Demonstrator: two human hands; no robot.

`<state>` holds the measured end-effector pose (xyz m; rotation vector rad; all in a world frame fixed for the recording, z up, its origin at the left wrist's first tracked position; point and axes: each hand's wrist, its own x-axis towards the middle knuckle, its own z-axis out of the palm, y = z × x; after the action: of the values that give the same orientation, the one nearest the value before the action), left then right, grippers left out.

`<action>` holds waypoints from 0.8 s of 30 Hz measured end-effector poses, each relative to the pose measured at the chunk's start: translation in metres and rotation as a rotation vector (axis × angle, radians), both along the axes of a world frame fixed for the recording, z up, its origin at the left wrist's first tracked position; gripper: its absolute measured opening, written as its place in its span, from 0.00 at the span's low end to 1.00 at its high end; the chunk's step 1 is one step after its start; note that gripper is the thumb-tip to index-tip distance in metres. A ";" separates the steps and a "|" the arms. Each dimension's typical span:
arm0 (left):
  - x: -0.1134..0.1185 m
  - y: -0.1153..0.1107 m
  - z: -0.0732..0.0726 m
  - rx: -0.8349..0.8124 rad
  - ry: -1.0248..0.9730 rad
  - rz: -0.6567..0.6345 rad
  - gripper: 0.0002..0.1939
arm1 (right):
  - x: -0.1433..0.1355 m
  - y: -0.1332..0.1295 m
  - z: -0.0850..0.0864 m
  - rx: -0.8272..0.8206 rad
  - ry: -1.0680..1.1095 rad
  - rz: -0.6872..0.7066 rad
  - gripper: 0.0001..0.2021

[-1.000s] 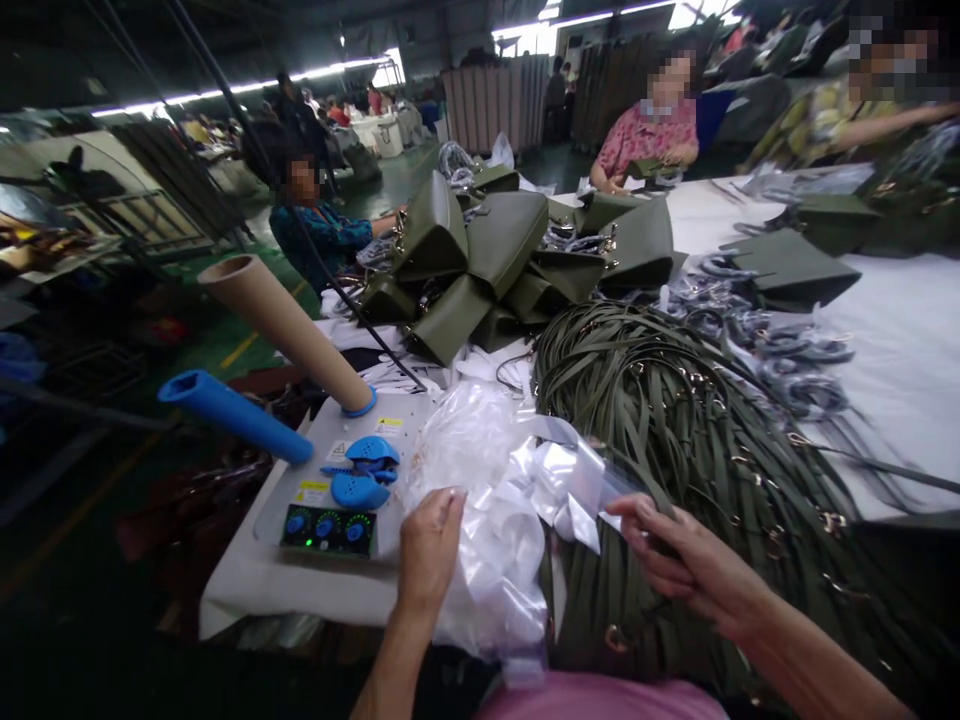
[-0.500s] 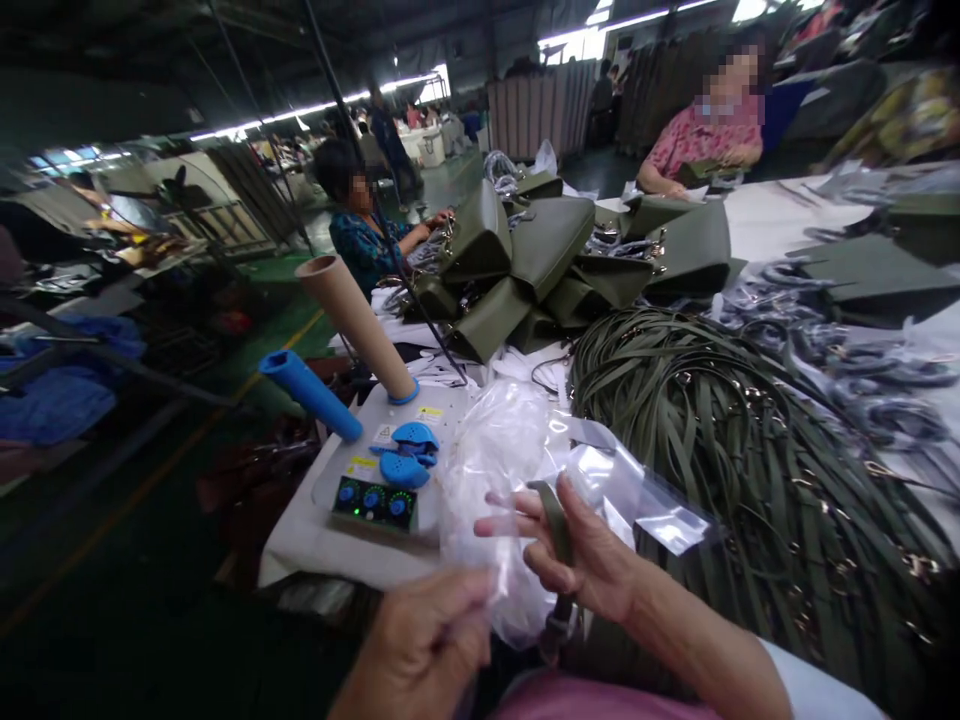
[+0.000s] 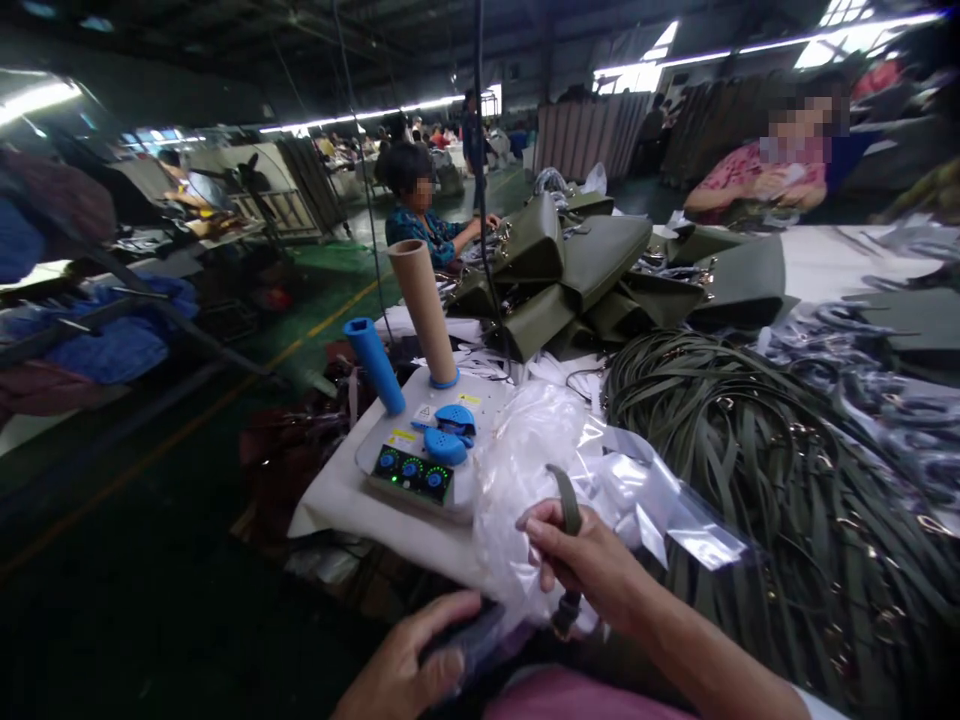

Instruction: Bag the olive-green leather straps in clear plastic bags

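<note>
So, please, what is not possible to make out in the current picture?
- Head view, left hand: blurred, cut off by the bottom edge; its hold on the clear plastic is unclear.
- Head view, olive strap: middle hidden by the right hand.
- Head view, labels above the dial panel: too small to read.
- Head view, co-worker in pink: hands too small and blurred.

White label (image 3: 425, 411): on machine (image 3: 487, 392), 11 o'clock from its middle; triangle sign, wording too small.
Upper yellow label (image 3: 469, 400): same machine, 1 o'clock; print illegible.
Lower yellow label (image 3: 403, 436): 9 o'clock; illegible.
Dial panel (image 3: 412, 471): 7 o'clock; no readable numbers.
</note>
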<state>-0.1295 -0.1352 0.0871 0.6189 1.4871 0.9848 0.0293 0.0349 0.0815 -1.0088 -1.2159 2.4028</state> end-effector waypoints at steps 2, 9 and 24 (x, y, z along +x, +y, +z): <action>0.019 0.026 0.001 0.134 -0.274 0.189 0.27 | -0.003 -0.019 -0.004 0.077 -0.009 0.085 0.19; 0.046 0.072 -0.004 0.228 -0.461 0.680 0.14 | 0.021 -0.046 -0.024 0.142 -0.026 0.157 0.21; 0.069 0.064 -0.001 0.281 -0.006 0.126 0.16 | 0.038 0.013 0.030 0.373 -0.103 0.119 0.20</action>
<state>-0.0608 -0.0712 0.0861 0.7275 1.4066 1.3066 0.0671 0.0483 0.1116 -0.9731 -1.7247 2.1096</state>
